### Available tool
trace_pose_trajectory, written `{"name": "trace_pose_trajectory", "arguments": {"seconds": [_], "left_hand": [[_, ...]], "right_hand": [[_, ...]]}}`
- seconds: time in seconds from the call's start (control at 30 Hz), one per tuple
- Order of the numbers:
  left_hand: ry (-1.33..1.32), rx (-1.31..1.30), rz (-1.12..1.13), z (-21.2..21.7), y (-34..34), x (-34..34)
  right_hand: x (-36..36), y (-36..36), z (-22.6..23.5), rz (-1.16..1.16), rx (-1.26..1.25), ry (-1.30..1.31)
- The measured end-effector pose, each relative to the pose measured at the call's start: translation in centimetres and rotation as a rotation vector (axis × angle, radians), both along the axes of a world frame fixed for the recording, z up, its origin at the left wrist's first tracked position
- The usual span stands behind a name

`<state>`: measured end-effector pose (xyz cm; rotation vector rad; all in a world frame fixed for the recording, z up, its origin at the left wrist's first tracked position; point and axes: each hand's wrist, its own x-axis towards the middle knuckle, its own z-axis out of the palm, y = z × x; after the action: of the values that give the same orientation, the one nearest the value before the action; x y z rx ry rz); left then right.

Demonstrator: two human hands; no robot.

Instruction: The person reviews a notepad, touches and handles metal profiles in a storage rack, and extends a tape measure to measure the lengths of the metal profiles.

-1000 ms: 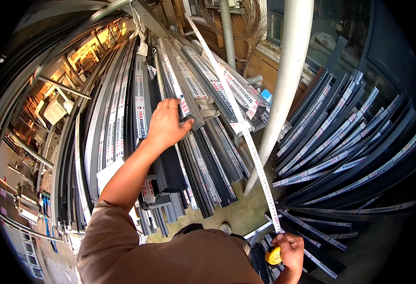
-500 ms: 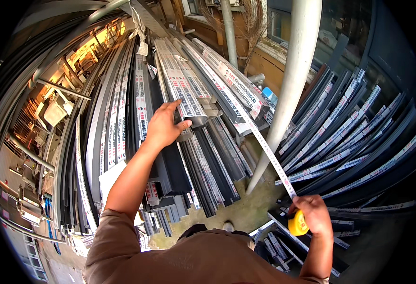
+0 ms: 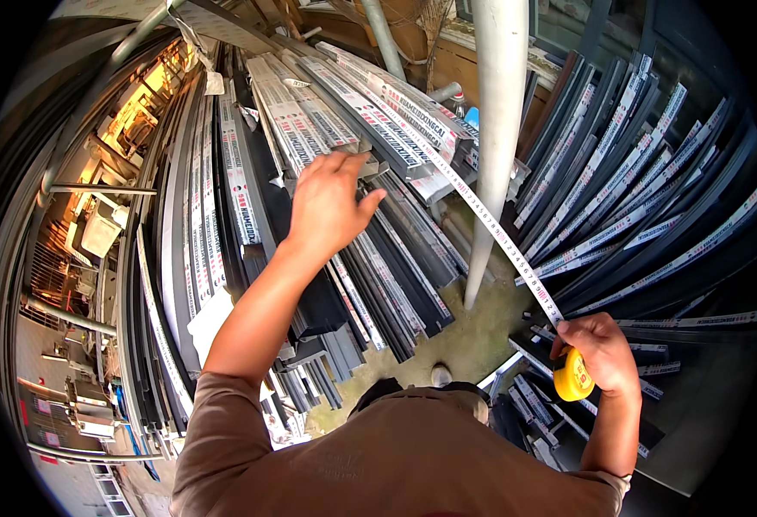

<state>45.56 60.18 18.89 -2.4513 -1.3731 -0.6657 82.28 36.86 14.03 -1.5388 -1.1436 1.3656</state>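
Observation:
My left hand (image 3: 335, 194) is open, with the thumb out to the side. It rests at the near ends of a stack of long metal profiles (image 3: 288, 108) with printed protective film. My right hand (image 3: 604, 349) grips a yellow tape measure (image 3: 574, 379) at the lower right. From its case the white blade (image 3: 516, 257) runs up and left, passing the pale pole, to the film-covered profiles (image 3: 404, 108) on the rack. Where the blade's far end sits, I cannot tell.
A thick pale pole (image 3: 497, 112) stands between the rack and more dark profiles (image 3: 628, 189) leaning at the right. Short offcuts (image 3: 534, 414) lie low on the right. More long profiles (image 3: 184, 189) fill the left, beside a metal rail (image 3: 107, 189).
The view has shifted a little. My left hand has moved right and up across the profile ends. My right hand, still holding the tape measure, has moved right and slightly up in the picture.

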Motion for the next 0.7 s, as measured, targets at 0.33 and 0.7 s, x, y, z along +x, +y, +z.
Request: {"name": "trace_pose_trajectory", "arguments": {"seconds": [0.33,0.7], "left_hand": [[-0.561,-0.654,0.089,-6.3,4.7,1.6],[-1.268,-1.345,-0.009,-7.2,4.9,3.7]], "right_hand": [[0.4,-0.5,-0.9,-0.009,-0.045,0.068],[-0.3,0.9,-0.5,-0.034,-0.062,0.147]]}}
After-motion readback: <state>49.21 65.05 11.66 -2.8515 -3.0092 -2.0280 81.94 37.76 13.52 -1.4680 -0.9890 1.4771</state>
